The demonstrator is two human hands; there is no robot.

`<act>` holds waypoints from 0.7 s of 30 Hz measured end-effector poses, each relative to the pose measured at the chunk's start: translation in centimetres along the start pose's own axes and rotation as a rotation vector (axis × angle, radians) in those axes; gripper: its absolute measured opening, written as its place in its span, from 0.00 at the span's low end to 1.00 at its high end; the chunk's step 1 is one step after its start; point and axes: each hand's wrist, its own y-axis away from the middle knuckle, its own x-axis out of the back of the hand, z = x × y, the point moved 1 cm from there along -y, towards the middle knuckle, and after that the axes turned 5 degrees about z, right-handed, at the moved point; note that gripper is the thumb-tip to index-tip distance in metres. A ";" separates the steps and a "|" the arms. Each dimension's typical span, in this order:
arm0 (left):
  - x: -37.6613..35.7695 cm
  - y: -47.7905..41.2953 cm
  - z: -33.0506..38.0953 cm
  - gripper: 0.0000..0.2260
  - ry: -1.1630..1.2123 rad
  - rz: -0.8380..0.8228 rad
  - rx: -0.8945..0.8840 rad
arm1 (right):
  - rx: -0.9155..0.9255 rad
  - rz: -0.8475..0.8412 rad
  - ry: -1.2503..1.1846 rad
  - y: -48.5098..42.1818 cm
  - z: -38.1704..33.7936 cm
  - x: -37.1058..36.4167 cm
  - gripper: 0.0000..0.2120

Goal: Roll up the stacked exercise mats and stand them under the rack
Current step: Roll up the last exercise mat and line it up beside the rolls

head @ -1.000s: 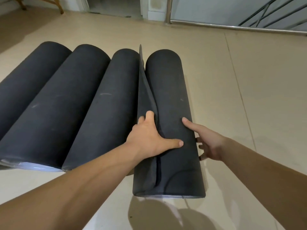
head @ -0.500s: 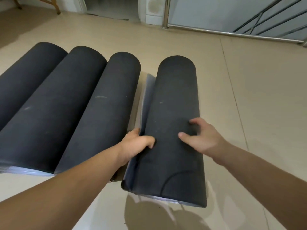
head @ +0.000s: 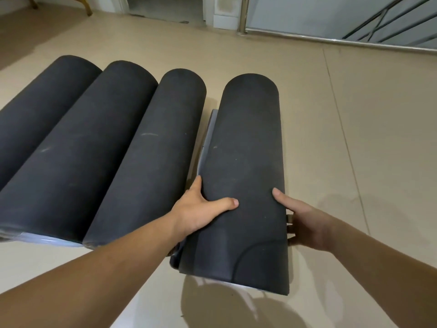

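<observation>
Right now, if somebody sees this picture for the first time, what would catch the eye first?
First comes the black rolled mat lying on the floor in the centre, gripped near its closer end by the left hand and the right hand, one on each side. Next are the three other rolls, lying side by side to its left, with a narrow gap of beige floor between.

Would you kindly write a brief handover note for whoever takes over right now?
Left grip holds the fourth mat's left side, thumb on top.
Right grip holds its right side, thumb on top.
Three rolled mats lie side by side on the floor to its left.
Done: four mats rolled, the fourth loosely.
Left: stand all four under the rack, which is not in view.
</observation>
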 end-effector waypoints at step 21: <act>-2.8 2.7 4.8 0.63 -0.398 0.095 -0.234 | 0.063 0.117 0.215 3.5 -2.7 -2.2 0.47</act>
